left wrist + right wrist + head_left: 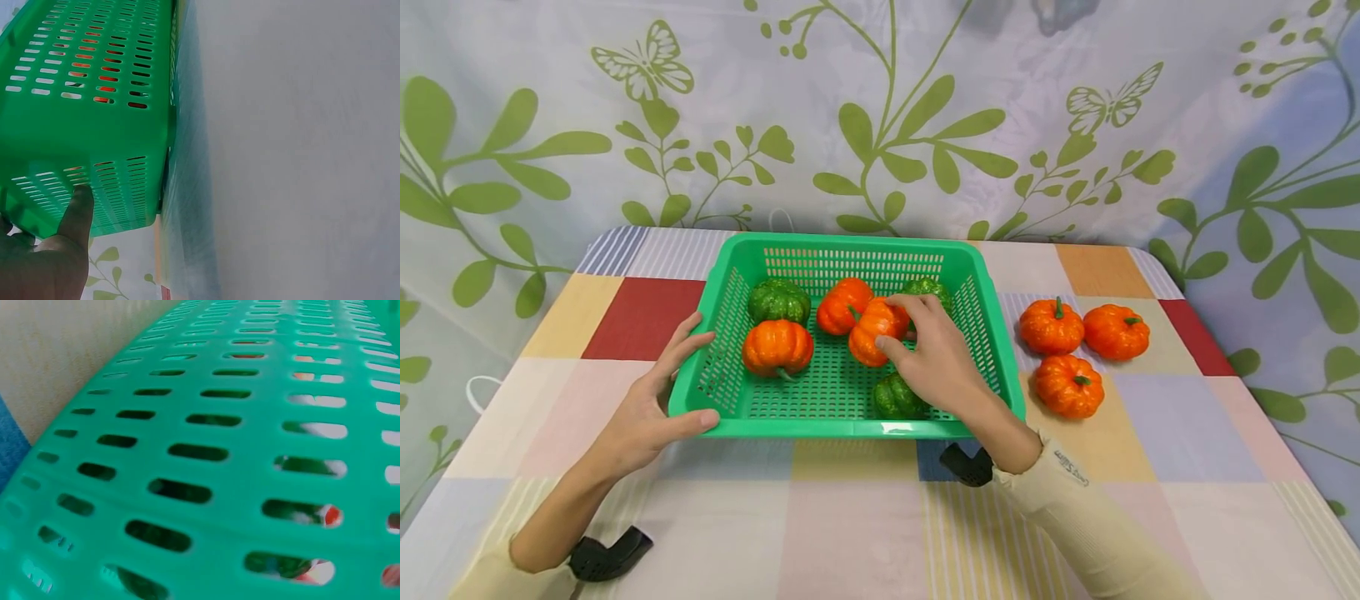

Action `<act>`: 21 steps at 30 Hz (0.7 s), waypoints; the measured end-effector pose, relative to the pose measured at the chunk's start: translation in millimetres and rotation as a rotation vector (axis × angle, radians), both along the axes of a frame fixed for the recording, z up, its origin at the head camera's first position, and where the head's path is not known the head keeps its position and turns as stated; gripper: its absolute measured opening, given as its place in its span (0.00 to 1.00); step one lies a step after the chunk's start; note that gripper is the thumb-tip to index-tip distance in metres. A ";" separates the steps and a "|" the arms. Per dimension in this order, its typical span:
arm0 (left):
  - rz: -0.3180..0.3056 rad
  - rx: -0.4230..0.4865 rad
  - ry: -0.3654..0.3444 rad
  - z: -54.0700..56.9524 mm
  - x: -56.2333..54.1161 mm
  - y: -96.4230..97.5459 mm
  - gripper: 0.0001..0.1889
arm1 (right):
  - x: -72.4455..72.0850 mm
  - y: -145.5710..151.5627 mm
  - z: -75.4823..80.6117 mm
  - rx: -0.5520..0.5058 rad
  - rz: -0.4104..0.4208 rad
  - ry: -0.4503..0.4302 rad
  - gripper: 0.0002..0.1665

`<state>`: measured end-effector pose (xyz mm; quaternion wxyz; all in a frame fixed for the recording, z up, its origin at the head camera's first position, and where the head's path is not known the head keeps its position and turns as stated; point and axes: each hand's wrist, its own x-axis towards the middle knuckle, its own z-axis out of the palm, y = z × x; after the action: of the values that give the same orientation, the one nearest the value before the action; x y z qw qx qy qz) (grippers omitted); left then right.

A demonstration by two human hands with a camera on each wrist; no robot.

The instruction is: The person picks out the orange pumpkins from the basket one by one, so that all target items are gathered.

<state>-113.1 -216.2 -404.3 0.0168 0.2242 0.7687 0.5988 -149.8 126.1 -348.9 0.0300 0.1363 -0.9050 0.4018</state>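
Observation:
A green plastic basket (850, 429) with slotted walls stands on the table, holding orange and green toy pumpkins. My left hand (640, 417) holds its near left corner, thumb on the rim and fingers along the left side; in the left wrist view one finger (78, 209) lies against the outer wall. Inside the basket, my right hand (936, 358) pinches an orange pumpkin (868, 342) between thumb and fingers. Another orange pumpkin (842, 304) is just behind it. Two green pumpkins, one near (895, 397) and one far (928, 289), are partly covered by the right hand.
In the basket's left half, an orange pumpkin (777, 347) sits in front of a green pumpkin (779, 302). Three more orange pumpkins (1069, 386) cluster on the patchwork tablecloth (857, 517) right of the basket. A leaf-patterned curtain (700, 100) hangs behind the table.

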 end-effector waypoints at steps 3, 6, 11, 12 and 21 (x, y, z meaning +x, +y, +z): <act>0.002 -0.005 -0.007 0.2 -0.3 0.1 0.43 | -0.2 0.9 0.1 -0.051 0.005 0.015 0.26; 0.005 -0.011 -0.009 0.5 -0.4 0.3 0.43 | 0.0 2.4 -0.1 -0.072 0.014 0.028 0.25; 0.007 -0.013 -0.008 0.7 -0.6 0.6 0.43 | 1.0 5.1 0.2 -0.089 0.032 0.041 0.25; 0.006 -0.012 -0.010 0.7 -0.7 0.6 0.43 | 1.7 5.5 0.4 -0.091 0.035 0.042 0.25; 0.000 -0.010 -0.013 0.3 -0.2 0.0 0.42 | 7.6 6.1 0.8 -0.201 0.051 0.059 0.26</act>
<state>-113.3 -216.2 -404.1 0.0230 0.2204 0.7716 0.5963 -142.2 132.2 -348.1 0.0598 0.1676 -0.8551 0.4869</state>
